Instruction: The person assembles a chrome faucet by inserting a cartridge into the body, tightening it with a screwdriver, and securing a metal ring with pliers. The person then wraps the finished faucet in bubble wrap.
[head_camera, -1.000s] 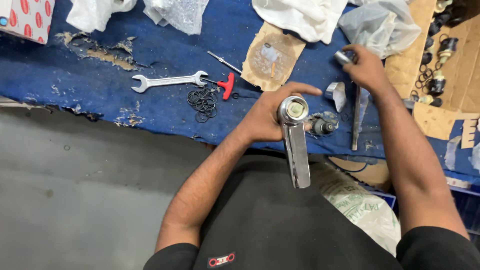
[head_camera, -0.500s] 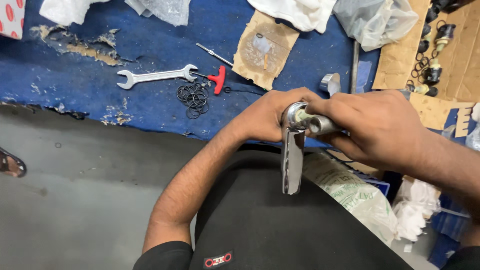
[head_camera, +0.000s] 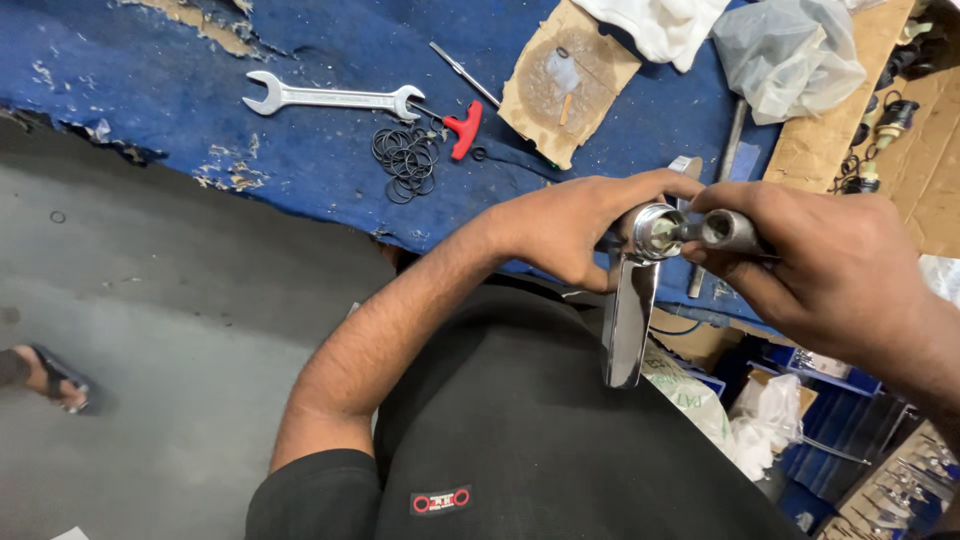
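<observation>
My left hand (head_camera: 570, 228) grips the round head of a chrome tap lever (head_camera: 630, 305), whose flat handle hangs down toward my body. My right hand (head_camera: 835, 270) holds a short grey metal cylinder part (head_camera: 722, 230) with its end pushed against the open socket of the lever head. Both hands are over the front edge of the blue-covered bench (head_camera: 300, 150), just in front of my black shirt.
On the bench lie a silver open-ended spanner (head_camera: 330, 98), a pile of black rubber rings (head_camera: 408, 160), a red T-handle key (head_camera: 462, 128), a cardboard piece (head_camera: 565, 80), a plastic bag (head_camera: 790, 55) and white cloth. Small fittings sit at far right. A person's sandalled foot (head_camera: 50, 378) is on the grey floor.
My right hand came back from the far side of the bench with the cylinder part and brought it to the lever head. The camera view shifted left and closer.
</observation>
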